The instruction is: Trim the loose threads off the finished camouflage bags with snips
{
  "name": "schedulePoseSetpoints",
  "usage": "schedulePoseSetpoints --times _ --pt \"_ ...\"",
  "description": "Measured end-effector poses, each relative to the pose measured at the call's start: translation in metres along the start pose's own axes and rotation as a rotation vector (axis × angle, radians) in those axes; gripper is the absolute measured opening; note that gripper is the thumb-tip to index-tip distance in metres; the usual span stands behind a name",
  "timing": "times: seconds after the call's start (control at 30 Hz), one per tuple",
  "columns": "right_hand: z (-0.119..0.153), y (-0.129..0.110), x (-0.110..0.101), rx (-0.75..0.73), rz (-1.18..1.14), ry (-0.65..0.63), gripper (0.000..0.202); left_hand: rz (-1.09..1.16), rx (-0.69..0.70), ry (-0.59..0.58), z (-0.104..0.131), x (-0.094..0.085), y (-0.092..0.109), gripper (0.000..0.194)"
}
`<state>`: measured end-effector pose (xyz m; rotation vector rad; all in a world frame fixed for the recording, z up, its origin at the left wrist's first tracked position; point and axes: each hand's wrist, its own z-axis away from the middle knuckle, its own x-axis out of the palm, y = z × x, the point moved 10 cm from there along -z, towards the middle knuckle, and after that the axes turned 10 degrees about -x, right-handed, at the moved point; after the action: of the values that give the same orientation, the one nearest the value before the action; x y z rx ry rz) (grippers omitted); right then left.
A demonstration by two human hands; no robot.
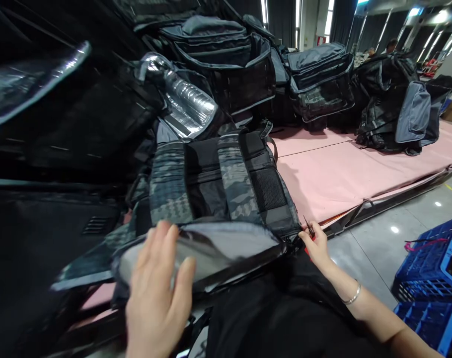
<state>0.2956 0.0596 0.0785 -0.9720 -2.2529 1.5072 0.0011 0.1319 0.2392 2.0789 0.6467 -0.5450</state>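
A black backpack [203, 196] with grey camouflage shoulder straps [236, 186] lies straps-up in front of me. At its near end an opening shows a pale grey lining [226, 241]. Over the left part of this opening is my left hand [157, 293], slightly blurred, fingers stretched out and thumb apart, with nothing in it. My right hand [318, 248], a silver bangle on its wrist, is closed around small thread snips [308, 227] with dark blades pointing up and a bit of red showing below. Its fingertips are at the backpack's near right corner; whether they also pinch the fabric I cannot tell.
Black bags with grey lining [226, 79] are piled behind and to the left, one with a shiny silver lining [190, 99]. More bags [393, 104] stand farther along the pink-covered table [334, 174]. Blue plastic crates [423, 278] sit on the floor at right. People are far back.
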Motion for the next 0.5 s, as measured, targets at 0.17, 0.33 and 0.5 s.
schedulePoseSetpoints --times 0.17,0.33,0.5 --pt "-0.006 -0.04 0.004 -0.076 -0.049 -0.017 0.02 0.035 -0.118 -0.155 -0.038 0.047 -0.051 0.052" --pt "-0.017 -0.098 0.034 -0.319 0.177 -0.162 0.023 0.153 -0.214 -0.151 -0.031 0.044 -0.06 0.051" --pt "-0.033 -0.093 0.047 -0.21 0.186 -0.24 0.02 0.788 -0.519 0.032 -0.03 0.01 -0.089 0.044"
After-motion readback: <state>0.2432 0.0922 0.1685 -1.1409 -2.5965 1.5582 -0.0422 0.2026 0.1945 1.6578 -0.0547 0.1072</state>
